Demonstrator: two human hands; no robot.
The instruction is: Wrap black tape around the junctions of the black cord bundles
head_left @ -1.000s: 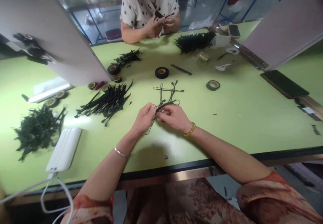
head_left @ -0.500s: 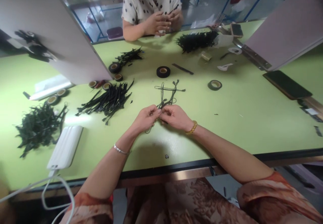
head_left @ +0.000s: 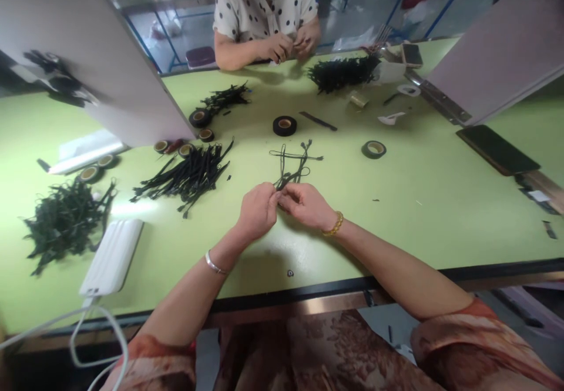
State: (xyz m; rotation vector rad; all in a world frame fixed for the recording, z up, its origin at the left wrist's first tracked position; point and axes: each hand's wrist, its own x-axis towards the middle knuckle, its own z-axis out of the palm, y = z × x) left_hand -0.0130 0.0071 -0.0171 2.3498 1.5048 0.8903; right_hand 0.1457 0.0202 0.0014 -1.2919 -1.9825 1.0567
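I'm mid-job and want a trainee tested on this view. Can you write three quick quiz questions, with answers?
1. True or false: a white cable is plugged into the white device.

2. Multiple choice: what do the left hand and right hand hold between them?
A) a roll of tape
B) a dark strip
C) a metal hinge

3. Put these in order from left to right in the picture: dark phone, yellow bracelet, silver bangle.

Key: 1 true; 2 B; 3 silver bangle, yellow bracelet, dark phone.
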